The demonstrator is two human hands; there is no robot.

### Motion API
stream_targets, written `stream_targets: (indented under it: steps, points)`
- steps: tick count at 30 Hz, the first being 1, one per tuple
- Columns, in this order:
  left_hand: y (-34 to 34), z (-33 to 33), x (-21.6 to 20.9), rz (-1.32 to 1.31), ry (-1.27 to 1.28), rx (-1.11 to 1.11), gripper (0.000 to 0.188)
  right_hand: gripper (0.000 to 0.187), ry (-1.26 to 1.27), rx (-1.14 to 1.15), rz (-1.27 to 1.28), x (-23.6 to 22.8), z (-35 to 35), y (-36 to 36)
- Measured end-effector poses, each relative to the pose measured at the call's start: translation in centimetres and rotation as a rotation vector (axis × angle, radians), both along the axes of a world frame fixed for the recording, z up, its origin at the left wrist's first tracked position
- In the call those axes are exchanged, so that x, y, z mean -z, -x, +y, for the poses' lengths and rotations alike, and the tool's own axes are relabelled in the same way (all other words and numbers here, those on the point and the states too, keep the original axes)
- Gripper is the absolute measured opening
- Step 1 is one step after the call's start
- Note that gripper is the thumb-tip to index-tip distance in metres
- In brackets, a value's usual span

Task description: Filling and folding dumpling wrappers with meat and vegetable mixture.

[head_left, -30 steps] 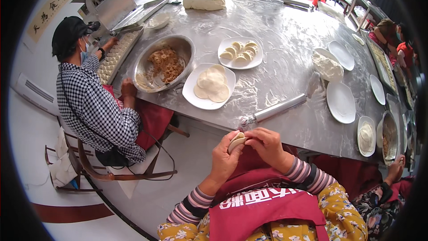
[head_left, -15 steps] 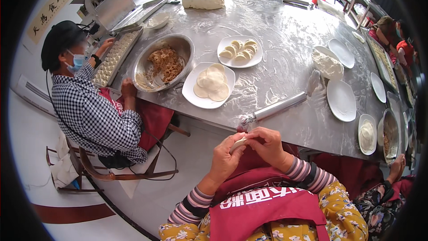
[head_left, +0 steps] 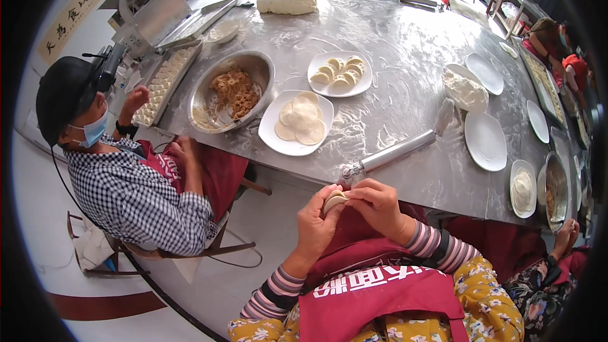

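Observation:
Over my lap, just off the table's near edge, I hold a folded dumpling [head_left: 334, 201] in both hands. My left hand [head_left: 316, 221] grips its left side between thumb and fingers. At its right end, the fingertips of my right hand [head_left: 379, 206] pinch the pale dough edge. Beyond my hands, a white plate [head_left: 267, 134] carries a stack of round dumpling wrappers [head_left: 301, 120]. Several finished dumplings [head_left: 342, 71] sit in rows on a second white plate [head_left: 364, 87]. To the left stands a steel bowl [head_left: 266, 76] with brown meat filling [head_left: 234, 93].
A metal rolling pin [head_left: 399, 152] lies near my hands on the floury steel table [head_left: 392, 44]. Right of it are a flour dish [head_left: 465, 90] and white plates [head_left: 485, 142]. A co-worker [head_left: 126, 183] sits at left beside a dumpling tray [head_left: 168, 82]; others work at far right.
The dumpling has tilted, showing more of its rounded side, while my hands have shifted slightly. The co-worker at left has leaned back and drawn a hand away from the tray.

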State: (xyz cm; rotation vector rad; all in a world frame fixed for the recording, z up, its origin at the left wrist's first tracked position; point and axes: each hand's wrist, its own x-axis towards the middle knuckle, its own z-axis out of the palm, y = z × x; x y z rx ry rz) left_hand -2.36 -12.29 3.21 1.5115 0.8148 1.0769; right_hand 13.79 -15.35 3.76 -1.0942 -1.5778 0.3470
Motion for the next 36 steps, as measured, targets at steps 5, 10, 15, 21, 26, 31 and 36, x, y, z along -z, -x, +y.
stream_targets:
  steps: [5,10,15,21,26,31,36]
  points:
    - [0.3,0.7,-0.8,0.222,-0.245,0.001,0.029,0.017,-0.099,0.036,-0.109,-0.5,0.4,0.0]
    - [0.5,1.8,-2.0,0.242,-0.422,0.088,0.027,0.018,-0.081,-0.009,-0.087,-0.6,1.1,-0.3]
    - [0.3,1.3,-1.2,-0.196,0.141,0.067,0.030,0.022,-0.174,0.028,-0.095,-0.7,1.3,0.0]
    - [0.3,0.9,-0.6,-0.087,0.090,0.030,0.029,0.023,-0.057,0.013,-0.051,-0.3,1.1,0.1]
    - [0.3,1.1,-0.2,0.175,-0.274,-0.043,0.029,0.018,-0.184,0.054,-0.242,-0.6,1.0,-0.5]
    - [0.1,1.1,-1.7,0.303,-0.575,-0.001,0.028,0.016,-0.225,0.117,-0.294,-0.6,0.8,-0.5]
    - [-0.7,0.0,-2.0,0.068,-0.288,-0.002,0.030,0.019,-0.302,0.057,-0.315,-0.4,0.7,-0.6]
